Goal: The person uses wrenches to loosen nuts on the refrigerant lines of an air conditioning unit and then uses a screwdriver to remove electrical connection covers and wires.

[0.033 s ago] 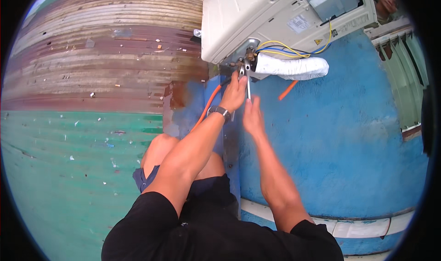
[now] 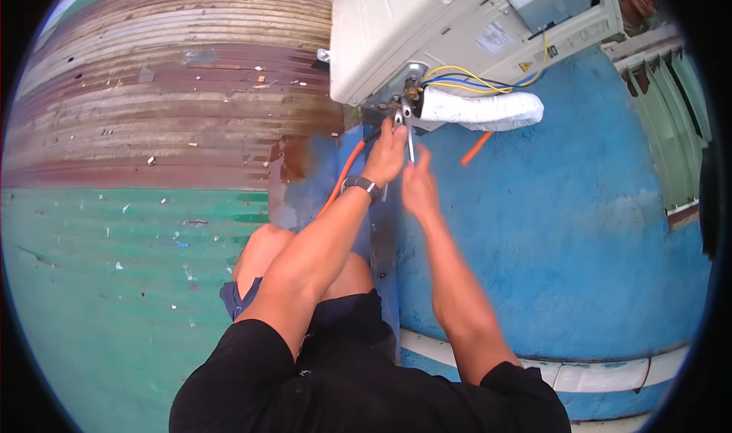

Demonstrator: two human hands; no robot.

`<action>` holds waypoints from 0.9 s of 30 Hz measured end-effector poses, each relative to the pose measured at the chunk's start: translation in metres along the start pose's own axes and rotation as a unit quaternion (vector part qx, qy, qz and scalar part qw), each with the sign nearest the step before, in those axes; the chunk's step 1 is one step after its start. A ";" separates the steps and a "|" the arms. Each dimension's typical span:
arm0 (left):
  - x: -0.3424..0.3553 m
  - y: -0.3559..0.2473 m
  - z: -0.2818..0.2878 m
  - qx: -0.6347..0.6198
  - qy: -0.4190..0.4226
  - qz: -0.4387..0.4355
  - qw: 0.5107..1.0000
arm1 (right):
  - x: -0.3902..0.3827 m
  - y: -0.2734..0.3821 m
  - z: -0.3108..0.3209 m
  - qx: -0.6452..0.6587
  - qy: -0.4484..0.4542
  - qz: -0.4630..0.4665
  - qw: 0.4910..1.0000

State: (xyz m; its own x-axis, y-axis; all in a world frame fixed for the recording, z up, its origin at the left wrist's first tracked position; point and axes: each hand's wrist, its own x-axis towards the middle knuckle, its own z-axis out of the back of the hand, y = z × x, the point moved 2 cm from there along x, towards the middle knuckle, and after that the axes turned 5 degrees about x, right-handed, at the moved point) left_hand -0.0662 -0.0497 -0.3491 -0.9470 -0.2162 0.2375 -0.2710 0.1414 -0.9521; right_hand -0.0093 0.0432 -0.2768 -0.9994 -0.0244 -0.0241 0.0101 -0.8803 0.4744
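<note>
Wrench point(image 2: 411, 145) gripped in right hand point(image 2: 419, 186), its head by the valves point(image 2: 412, 90) just ahead; left hand point(image 2: 386, 158) alongside, hold unclear. Work looks underway, not yet finished.

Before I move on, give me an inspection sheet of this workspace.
Surface: brown and green corrugated sheets; blue wall.
Things in use: off-white unit; silver tool at its pipe fittings; white-wrapped pipe.
Clutter: small scraps on the sheets.
Hands: right hand's fingers round the silver tool; left hand at the fittings, grip unclear.
Cables: yellow, blue and black wires; orange hose by left hand.
Surroundings: slatted window; another person, upper right.
</note>
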 end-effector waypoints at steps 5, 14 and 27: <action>-0.005 -0.009 -0.011 -0.054 0.036 0.012 0.998 | 0.035 0.013 0.006 -0.091 -0.168 0.184 0.964; -0.008 -0.019 -0.008 -0.044 0.047 0.033 0.997 | 0.043 0.006 0.007 -0.166 -0.163 0.100 0.967; -0.004 -0.010 -0.014 -0.033 0.017 0.040 0.999 | 0.045 0.006 -0.004 -0.082 -0.273 0.150 0.947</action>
State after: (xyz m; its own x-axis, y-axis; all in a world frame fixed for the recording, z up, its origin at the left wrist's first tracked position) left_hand -0.0618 -0.0370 -0.3381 -0.9712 -0.1693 0.1676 -0.2030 0.2200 -0.9541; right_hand -0.0542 0.0352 -0.2783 -0.8187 -0.0753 0.5693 0.2554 -0.9356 0.2436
